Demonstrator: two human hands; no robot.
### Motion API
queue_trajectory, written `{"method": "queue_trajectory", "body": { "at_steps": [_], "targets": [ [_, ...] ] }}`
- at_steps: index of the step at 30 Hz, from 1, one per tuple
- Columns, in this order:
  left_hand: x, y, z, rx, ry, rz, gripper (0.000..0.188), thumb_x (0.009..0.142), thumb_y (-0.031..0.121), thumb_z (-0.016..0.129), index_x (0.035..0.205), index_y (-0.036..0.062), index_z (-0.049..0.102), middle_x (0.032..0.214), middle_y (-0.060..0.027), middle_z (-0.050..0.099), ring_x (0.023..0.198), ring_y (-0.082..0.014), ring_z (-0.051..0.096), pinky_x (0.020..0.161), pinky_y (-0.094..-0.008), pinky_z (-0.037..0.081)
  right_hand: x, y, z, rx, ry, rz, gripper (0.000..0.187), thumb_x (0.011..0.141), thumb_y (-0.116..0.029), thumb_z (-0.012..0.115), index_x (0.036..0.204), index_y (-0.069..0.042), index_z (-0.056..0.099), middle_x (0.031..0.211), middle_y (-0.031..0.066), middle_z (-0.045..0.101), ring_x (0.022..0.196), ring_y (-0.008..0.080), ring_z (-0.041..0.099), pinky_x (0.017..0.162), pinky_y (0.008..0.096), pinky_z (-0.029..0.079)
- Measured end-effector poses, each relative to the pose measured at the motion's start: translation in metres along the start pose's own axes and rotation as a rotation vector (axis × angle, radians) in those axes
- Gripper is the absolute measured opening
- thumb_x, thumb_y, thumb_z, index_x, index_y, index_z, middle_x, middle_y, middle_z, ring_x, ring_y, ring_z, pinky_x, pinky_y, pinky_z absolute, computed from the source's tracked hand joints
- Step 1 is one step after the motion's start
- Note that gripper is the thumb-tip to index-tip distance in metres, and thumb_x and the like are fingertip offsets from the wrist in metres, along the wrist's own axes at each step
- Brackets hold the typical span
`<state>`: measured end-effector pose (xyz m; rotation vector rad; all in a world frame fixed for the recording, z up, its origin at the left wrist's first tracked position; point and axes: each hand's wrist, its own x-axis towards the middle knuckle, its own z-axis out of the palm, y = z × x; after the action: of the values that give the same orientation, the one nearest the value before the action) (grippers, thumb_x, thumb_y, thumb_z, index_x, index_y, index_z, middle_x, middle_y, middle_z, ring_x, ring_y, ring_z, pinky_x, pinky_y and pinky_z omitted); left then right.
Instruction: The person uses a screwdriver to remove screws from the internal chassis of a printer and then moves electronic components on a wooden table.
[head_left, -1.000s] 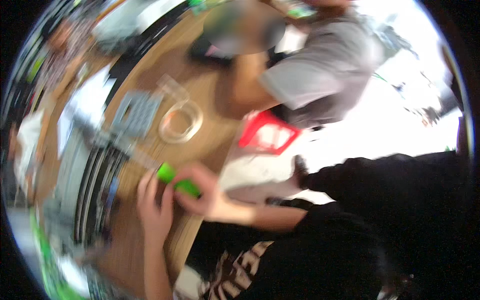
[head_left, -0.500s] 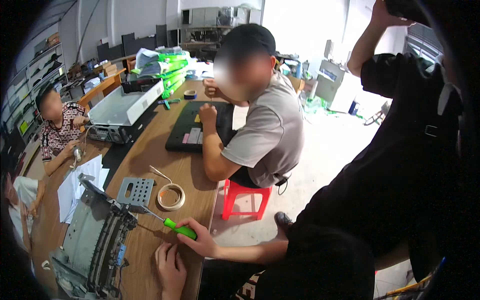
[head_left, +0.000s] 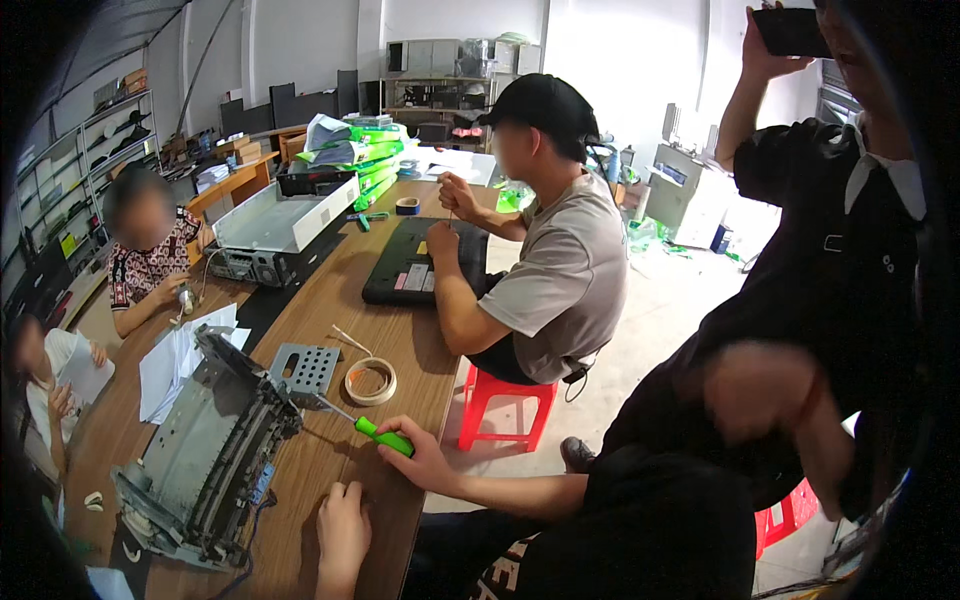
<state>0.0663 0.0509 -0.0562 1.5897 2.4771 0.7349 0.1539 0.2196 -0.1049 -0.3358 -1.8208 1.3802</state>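
Observation:
My right hand (head_left: 430, 462) is wrapped round the green handle of a screwdriver (head_left: 386, 437). The shaft slants up and left, its tip by the end of a grey frame with black rollers (head_left: 205, 440), which looks like the inside part of a printer. Whether tip and frame touch, I cannot tell. Nearer the lower edge, my left hand (head_left: 343, 528) rests on the wooden table (head_left: 300, 490), empty, fingers stretched forward and slightly bent. A perforated metal bracket (head_left: 312, 372) and a roll of cream tape (head_left: 371, 399) lie just beyond the screwdriver.
A person in a grey shirt (head_left: 575, 250) sits on a red stool (head_left: 482, 385), working over an upturned black laptop (head_left: 390, 265). Farther back stands an open metal casing (head_left: 265, 230); papers (head_left: 165, 375) lie left. A person in black (head_left: 800, 240) stands at right, holding up a dark device.
The view has shifted, so the table's contents sit farther right. My right hand still grips the screwdriver; my left hand stays on the table. The standing person's blurred hand appears at right.

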Motion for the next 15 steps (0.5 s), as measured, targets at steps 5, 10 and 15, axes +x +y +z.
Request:
{"method": "queue_trajectory", "body": {
  "at_steps": [5, 10, 15],
  "targets": [
    [0.004, -0.014, 0.018, -0.009, 0.053, 0.024, 0.011, 0.077, 0.001, 0.065, 0.086, 0.0014, 0.06, 0.087, -0.0186, 0.056, 0.083, -0.0404, 0.058, 0.071, -0.0468, 0.048, 0.001, -0.005, -0.005, -0.054, -0.033, -0.02, 0.025, 0.087, -0.011, 0.064, 0.109, -0.003, 0.053, 0.095, 0.0037, 0.055, 0.088, 0.0096, 0.052, 0.077, 0.0245, 0.043],
    [-0.004, -0.019, 0.011, -0.088, 0.03, -0.087, 0.011, 0.081, 0.007, 0.065, 0.09, 0.0035, 0.061, 0.091, -0.0187, 0.058, 0.085, -0.0405, 0.059, 0.073, -0.0461, 0.049, 0.005, 0.003, 0.011, -0.117, -0.026, -0.064, 0.025, 0.084, -0.011, 0.066, 0.106, -0.004, 0.056, 0.098, 0.0103, 0.059, 0.093, 0.0197, 0.057, 0.085, 0.0307, 0.044],
    [0.01, 0.026, -0.009, -0.087, -0.045, -0.024, 0.044, 0.083, 0.026, 0.068, 0.12, 0.0087, 0.052, 0.111, -0.0176, 0.05, 0.096, -0.0422, 0.058, 0.08, -0.0477, 0.05, 0.008, 0.005, -0.014, -0.098, 0.025, 0.043, 0.023, 0.083, -0.009, 0.066, 0.103, -0.004, 0.057, 0.09, 0.0098, 0.062, 0.083, 0.0186, 0.06, 0.075, 0.0314, 0.047]
  ]
}}
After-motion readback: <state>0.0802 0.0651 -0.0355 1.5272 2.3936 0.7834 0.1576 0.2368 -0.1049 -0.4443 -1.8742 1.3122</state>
